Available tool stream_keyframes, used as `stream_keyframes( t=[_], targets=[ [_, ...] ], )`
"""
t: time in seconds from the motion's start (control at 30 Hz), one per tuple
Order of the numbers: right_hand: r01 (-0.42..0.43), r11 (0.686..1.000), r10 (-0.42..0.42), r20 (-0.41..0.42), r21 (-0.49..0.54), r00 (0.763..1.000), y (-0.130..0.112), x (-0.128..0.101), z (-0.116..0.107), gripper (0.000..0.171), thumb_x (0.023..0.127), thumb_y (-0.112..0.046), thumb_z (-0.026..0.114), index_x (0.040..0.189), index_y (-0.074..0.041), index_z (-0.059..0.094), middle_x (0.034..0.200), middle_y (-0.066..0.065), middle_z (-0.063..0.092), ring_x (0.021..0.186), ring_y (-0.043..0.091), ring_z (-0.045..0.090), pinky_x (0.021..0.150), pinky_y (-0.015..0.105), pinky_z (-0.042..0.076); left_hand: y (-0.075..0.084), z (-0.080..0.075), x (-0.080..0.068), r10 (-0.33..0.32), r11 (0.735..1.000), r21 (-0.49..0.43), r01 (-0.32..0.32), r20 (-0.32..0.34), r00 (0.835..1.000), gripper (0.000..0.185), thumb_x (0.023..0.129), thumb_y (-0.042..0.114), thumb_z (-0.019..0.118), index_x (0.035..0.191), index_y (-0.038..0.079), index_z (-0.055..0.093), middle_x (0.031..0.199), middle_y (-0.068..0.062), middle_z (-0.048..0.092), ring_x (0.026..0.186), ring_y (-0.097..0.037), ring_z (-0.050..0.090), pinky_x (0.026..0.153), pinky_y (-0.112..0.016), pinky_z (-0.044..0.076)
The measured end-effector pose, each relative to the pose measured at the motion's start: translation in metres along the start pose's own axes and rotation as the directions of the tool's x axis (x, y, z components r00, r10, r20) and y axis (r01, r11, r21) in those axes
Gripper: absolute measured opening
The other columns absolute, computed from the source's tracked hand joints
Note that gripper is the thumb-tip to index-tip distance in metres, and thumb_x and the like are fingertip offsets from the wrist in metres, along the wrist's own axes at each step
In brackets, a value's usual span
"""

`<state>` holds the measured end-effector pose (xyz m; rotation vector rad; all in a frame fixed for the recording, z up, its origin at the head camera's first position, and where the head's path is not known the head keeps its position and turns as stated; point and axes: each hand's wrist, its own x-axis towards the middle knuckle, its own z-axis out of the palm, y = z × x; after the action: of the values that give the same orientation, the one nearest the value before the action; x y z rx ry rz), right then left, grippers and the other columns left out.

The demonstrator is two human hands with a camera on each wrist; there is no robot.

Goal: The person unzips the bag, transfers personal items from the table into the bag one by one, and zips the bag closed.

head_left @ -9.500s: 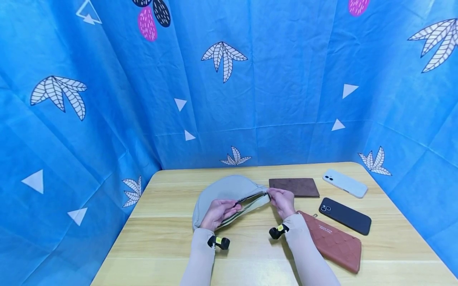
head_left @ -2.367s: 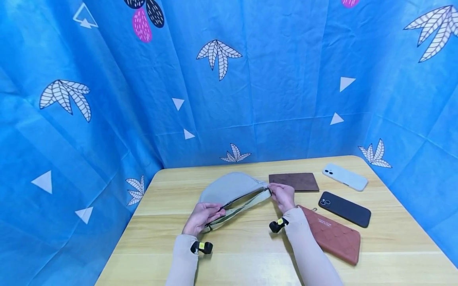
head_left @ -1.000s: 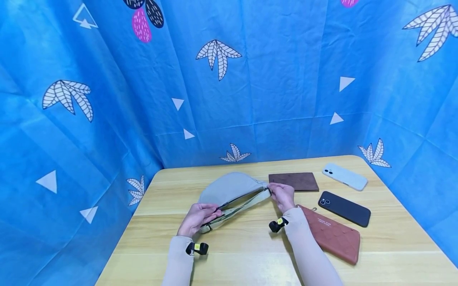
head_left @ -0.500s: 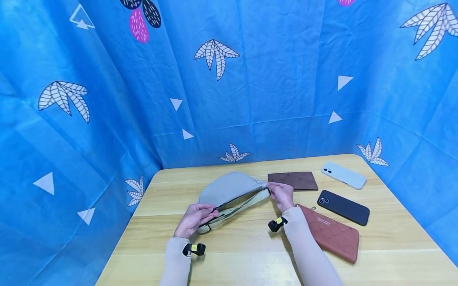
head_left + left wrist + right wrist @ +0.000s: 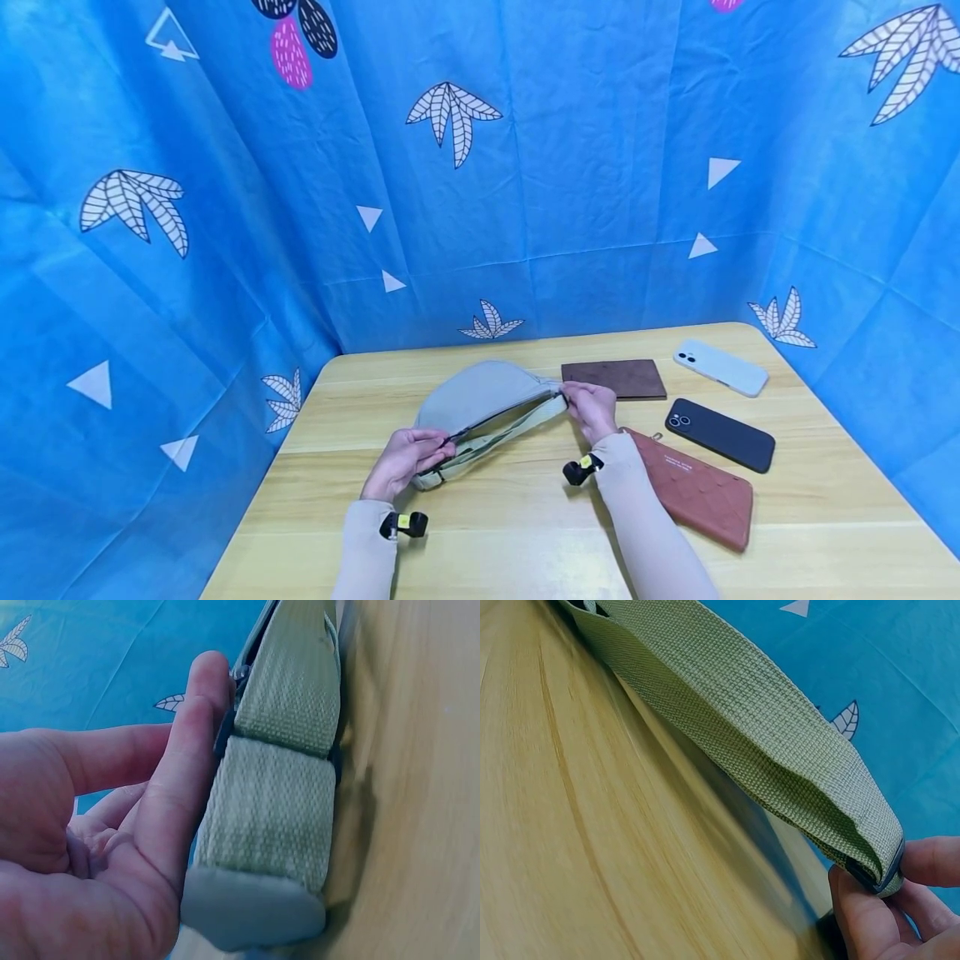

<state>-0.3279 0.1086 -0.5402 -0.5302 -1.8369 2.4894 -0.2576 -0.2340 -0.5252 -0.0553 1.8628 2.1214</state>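
A light grey waist bag [image 5: 480,396] lies on the table, its flat strap [image 5: 517,432] running along the near side. At the bag's left end, my left hand [image 5: 407,458] pinches the zipper pull; the pull itself is mostly hidden. In the left wrist view the fingers [image 5: 176,780] lie beside the webbing strap [image 5: 277,802], close to the zipper. My right hand [image 5: 592,410] pinches the bag's right end at the strap buckle. The right wrist view shows thumb and fingertips around that dark buckle [image 5: 889,874]. Between the hands, the front zipper line [image 5: 498,414] stretches taut.
Right of the bag lie a dark brown wallet [image 5: 618,379], a white phone [image 5: 720,367] and a black phone [image 5: 720,435]. A reddish-brown zip wallet [image 5: 697,492] sits by my right forearm. Blue patterned cloth [image 5: 480,208] surrounds the wooden table [image 5: 510,533].
Since the earliest frame my left hand has moved left along the zipper, from mid-bag to the left end, slowing to almost still. My right hand keeps its hold on the right end.
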Motion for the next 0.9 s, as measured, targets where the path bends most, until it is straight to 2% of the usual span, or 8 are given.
stream_keyframes(
  t=[0.2,0.4,0.67,0.9],
  targets=[
    [-0.006,1.000,0.006,0.002,-0.009,1.000,-0.0004,0.0019,-0.0010,0.036,0.098,-0.005,0.067,0.131,0.007,0.065,0.126,0.019,0.072,0.080,0.001,0.071,0.070,0.017,0.057,0.0013,-0.0035,-0.0035,-0.014,1.000,0.004,0.014,0.007,1.000,0.039,0.102,-0.004,0.055,0.136,-0.023,0.049,0.094,-0.007,0.080,0.088,-0.010,0.078,0.082,-0.018,0.059],
    [-0.017,1.000,0.017,0.005,-0.002,1.000,0.0003,0.0038,-0.0010,0.039,0.097,-0.005,0.067,0.133,0.008,0.063,0.120,0.015,0.075,0.084,0.002,0.072,0.075,0.019,0.058,0.0013,-0.0058,-0.0049,-0.016,1.000,0.002,0.016,0.013,1.000,0.040,0.103,-0.004,0.054,0.137,-0.024,0.048,0.095,-0.008,0.080,0.089,-0.010,0.078,0.083,-0.018,0.059],
    [-0.011,1.000,0.011,-0.002,0.001,1.000,0.0005,0.0043,-0.0005,0.036,0.097,-0.004,0.068,0.131,0.007,0.066,0.111,0.010,0.077,0.077,0.002,0.071,0.066,0.017,0.056,-0.0011,-0.0066,-0.0037,-0.004,1.000,0.008,0.004,0.025,1.000,0.037,0.103,-0.005,0.053,0.134,-0.023,0.051,0.095,-0.008,0.080,0.090,-0.011,0.078,0.083,-0.019,0.059],
    [-0.007,1.000,0.007,-0.004,0.007,1.000,-0.0009,0.0040,-0.0008,0.038,0.097,-0.003,0.066,0.133,0.009,0.063,0.123,0.017,0.074,0.081,0.001,0.072,0.070,0.017,0.058,-0.0023,-0.0084,-0.0038,-0.024,0.999,0.027,0.024,0.005,1.000,0.038,0.102,-0.005,0.053,0.137,-0.021,0.050,0.096,-0.008,0.079,0.091,-0.011,0.078,0.084,-0.019,0.059]
  ],
)
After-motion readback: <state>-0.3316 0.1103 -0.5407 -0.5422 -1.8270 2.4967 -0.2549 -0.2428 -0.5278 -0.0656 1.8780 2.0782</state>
